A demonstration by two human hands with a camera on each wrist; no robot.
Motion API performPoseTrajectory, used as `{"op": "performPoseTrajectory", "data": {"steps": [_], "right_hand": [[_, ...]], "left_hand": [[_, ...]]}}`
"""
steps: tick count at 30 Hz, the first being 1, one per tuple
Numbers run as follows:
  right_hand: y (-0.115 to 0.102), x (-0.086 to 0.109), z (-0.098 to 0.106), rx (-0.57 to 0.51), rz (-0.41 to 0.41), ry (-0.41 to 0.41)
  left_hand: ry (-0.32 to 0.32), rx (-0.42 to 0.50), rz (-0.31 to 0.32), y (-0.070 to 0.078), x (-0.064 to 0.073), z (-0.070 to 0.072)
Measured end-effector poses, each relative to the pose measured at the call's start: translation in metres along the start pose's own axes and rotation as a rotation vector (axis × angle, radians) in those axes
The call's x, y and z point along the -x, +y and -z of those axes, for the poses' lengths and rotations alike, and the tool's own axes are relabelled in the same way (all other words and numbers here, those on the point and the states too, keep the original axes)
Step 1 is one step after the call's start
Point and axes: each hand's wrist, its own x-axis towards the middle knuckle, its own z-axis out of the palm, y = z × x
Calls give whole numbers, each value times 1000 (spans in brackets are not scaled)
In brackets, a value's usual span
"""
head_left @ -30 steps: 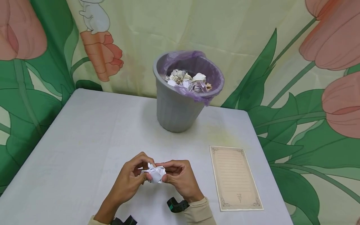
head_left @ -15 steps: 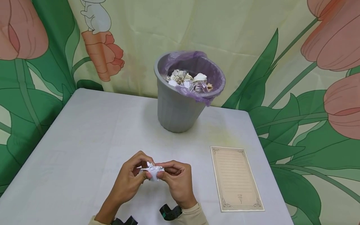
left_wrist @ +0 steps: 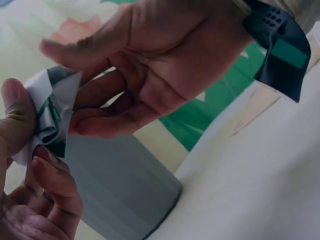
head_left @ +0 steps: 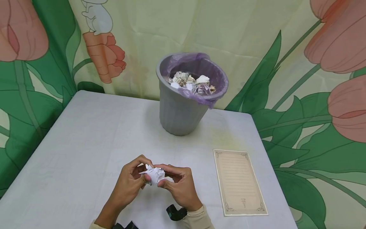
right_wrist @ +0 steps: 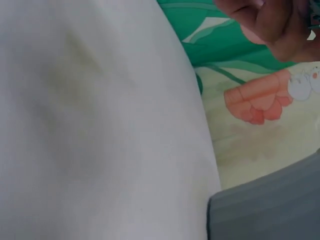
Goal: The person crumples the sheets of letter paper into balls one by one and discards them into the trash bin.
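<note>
Both hands meet low in the head view, above the near part of the white desk (head_left: 94, 136). The left hand (head_left: 128, 183) has its grip clamped on a white crumpled paper (head_left: 155, 175), with the thumb on the near side and the fingers on the other side. The right hand (head_left: 181, 184) has its fingers bent around the far side of the same paper; its thumb is just beside the lower edge, and I cannot tell if this thumb touches. In the left wrist view, the paper shows folded layers with dark green parts.

A black wrist device (head_left: 175, 213) sits at the right wrist, next to a beige sleeve (head_left: 200, 219). To the right of the hands, a cream lined sheet (head_left: 240, 181) with ornamental border lies flat, near the desk's right side.

Farther back stands a grey trash bin (head_left: 183, 114), well apart from the hands. A purple plastic liner (head_left: 211, 73) covers its inside and folds over the rim, and paper scraps (head_left: 202, 80) lie in it. Behind the desk hangs a curtain (head_left: 160, 31), printed with pink tulips, green leaves and a white rabbit on a carrot.
</note>
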Motion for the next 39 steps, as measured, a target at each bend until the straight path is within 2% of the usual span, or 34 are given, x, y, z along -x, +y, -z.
{"op": "performPoseTrajectory", "data": {"steps": [2, 5, 11, 14, 21, 27, 30, 32, 35, 39], "right_hand": [[0, 0, 1, -5, -8, -18], [2, 0, 0, -14, -12, 5], [6, 4, -8, -11, 5, 130], [7, 7, -14, 19, 42, 193], [8, 9, -23, 101, 191, 297], [8, 9, -26, 94, 239, 364], [9, 9, -24, 76, 198, 387], [10, 8, -22, 50, 148, 394], [9, 8, -18, -8, 42, 414], [7, 7, -12, -43, -87, 478]], "left_hand": [[4, 10, 17, -1, 1, 0], [15, 4, 26, -4, 1, -1], [53, -31, 42, -7, 2, -8], [84, -44, 36, -7, 2, -12], [205, -62, -27, -7, 0, -23], [361, -74, -108, -5, -1, -37], [417, -101, -123, -4, -3, -44], [431, -150, -118, -3, -3, -46], [431, -302, -128, -3, -2, -46], [395, -480, -228, -4, 0, -45]]}}
